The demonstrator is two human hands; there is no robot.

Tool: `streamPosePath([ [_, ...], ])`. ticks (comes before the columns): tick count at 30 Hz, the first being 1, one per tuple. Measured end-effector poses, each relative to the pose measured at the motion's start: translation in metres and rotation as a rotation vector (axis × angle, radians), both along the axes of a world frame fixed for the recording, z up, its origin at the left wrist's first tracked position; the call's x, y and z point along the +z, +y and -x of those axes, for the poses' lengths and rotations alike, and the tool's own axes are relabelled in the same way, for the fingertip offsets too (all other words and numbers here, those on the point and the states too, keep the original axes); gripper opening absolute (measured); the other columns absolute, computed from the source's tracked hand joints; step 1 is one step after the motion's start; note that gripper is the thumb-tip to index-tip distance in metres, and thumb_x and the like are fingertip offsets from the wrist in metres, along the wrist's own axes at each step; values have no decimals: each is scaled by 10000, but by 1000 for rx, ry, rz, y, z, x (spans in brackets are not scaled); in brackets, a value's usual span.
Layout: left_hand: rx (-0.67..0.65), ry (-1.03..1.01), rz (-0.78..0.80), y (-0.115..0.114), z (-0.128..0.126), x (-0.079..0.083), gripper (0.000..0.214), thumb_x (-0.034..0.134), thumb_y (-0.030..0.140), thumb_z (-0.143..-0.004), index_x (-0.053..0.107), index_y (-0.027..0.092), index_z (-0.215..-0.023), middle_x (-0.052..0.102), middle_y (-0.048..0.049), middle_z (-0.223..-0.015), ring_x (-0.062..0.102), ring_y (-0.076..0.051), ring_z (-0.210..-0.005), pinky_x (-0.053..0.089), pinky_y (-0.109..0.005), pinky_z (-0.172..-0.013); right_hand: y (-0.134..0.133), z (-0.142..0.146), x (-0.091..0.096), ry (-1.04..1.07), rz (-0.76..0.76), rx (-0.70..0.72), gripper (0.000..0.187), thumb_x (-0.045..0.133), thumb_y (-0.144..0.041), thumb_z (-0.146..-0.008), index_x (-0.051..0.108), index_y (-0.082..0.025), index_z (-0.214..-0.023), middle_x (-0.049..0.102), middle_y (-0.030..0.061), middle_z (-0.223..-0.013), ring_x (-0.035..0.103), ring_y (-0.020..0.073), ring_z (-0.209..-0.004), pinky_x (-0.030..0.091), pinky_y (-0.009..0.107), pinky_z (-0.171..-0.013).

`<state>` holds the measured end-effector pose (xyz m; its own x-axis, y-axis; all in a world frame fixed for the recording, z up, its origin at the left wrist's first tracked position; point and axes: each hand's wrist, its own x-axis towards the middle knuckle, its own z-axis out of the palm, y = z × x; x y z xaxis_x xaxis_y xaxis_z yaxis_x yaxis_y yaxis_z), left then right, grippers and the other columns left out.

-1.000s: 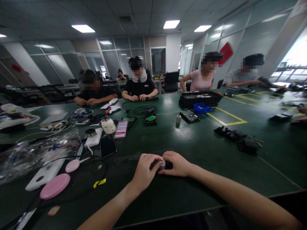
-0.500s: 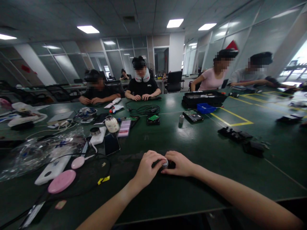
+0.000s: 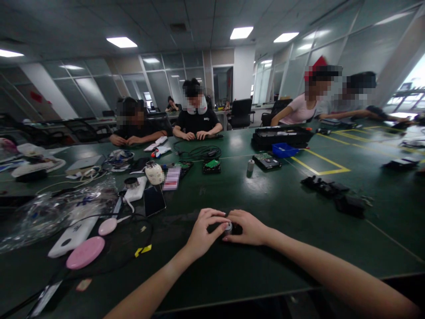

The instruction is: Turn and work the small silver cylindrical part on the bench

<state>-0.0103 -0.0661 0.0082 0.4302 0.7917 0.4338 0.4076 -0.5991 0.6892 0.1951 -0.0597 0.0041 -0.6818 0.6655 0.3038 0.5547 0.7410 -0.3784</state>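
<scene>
A small silver metal cylinder (image 3: 228, 229) stands upright on the green table, close in front of me, with a dark spot on its top. My left hand (image 3: 203, 232) is closed on it, its thumb and index finger against the near left side. From the other side my right hand (image 3: 249, 227) curls around the cylinder, thumb low in front and fingers behind. A dark patch shows inside the right hand's curl; I cannot tell whether it is a part or shadow. A similar silver cylinder (image 3: 250, 166) stands farther off.
A hard drive (image 3: 267, 161), a blue tray (image 3: 284, 150) and a black casing (image 3: 282, 138) lie beyond it. Black parts (image 3: 332, 190) lie at right. At left are a phone (image 3: 154, 200), a white jar (image 3: 153, 173), a pink disc (image 3: 85, 252), cables and plastic bags. People sit opposite.
My hands hold nearly the same place around the cylinder, with only slight finger movement. The person in pink across the table has leaned to the right.
</scene>
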Motion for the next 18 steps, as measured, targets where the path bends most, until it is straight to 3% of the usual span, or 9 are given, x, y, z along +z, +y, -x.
streamPosePath([
  [5, 58, -28, -66, -1, -3, 4, 80, 670, 272, -848, 737, 269, -891, 710, -23, -987, 535, -241, -1060, 431, -417, -952, 1, 0, -1, 3, 7, 0, 404, 648, -523, -818, 636, -157, -988, 635, 64, -892, 583, 204, -838, 440, 305, -752],
  [9, 231, -48, -125, 8, 7, 3, 111, 631, 271, -879, 732, 268, -926, 711, -19, -961, 537, -234, -1042, 430, -410, -949, 0, 0, 1, 3, 16, -9, 416, 649, -532, -814, 640, -159, -998, 643, 73, -931, 589, 213, -862, 445, 316, -782],
  [14, 421, 220, -38, 30, 29, -18, 81, 730, 286, -793, 771, 341, -835, 683, -27, -1011, 498, -287, -1039, 415, -478, -906, -2, 0, 4, 7, 45, -9, 393, 645, -524, -820, 640, -162, -974, 645, 63, -928, 586, 208, -857, 446, 313, -774],
  [18, 480, 320, -6, 36, 34, -29, 72, 721, 353, -794, 770, 387, -835, 627, -39, -1129, 442, -333, -1096, 396, -518, -881, -2, 1, 4, 9, 59, -7, 394, 643, -523, -822, 641, -170, -998, 644, 61, -934, 584, 210, -865, 447, 318, -789],
])
